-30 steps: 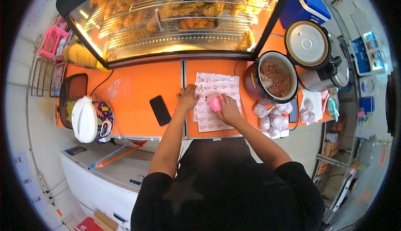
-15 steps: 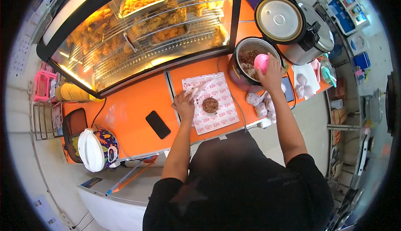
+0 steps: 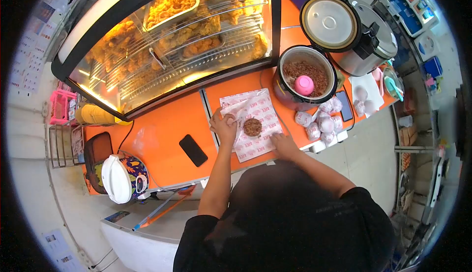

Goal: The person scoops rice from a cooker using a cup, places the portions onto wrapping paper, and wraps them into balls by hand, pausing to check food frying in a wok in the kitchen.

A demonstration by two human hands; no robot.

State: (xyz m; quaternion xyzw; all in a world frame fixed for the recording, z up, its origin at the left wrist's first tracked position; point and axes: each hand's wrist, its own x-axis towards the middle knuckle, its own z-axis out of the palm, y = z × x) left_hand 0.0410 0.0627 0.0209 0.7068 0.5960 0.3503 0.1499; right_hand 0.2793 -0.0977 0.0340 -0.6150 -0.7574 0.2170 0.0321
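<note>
A round mound of brown rice (image 3: 252,127) lies on a printed wrapping sheet (image 3: 260,109) on the orange table. My left hand (image 3: 224,125) pinches the lifted left edge of the wrapping. At the sheet's lower right edge, my right hand (image 3: 285,146) rests with its fingers spread and nothing held. The pink cup (image 3: 304,85) sits bottom up on the rice in the open pot (image 3: 317,70). Several wrapped balls (image 3: 325,123) are grouped below the pot.
A glass display case (image 3: 167,46) of fried food stands behind the table. A black phone (image 3: 193,150) lies left of the wrapping. Farther left is a patterned container with a white lid (image 3: 117,178). A steel cooker (image 3: 381,41) stands at the back right, with a second phone (image 3: 345,106) in front.
The pink cup has gone from the wrapping into the pot, uncovering the rice mound. My right hand has let go of it and come back to the sheet. The wrapping's left edge is now lifted.
</note>
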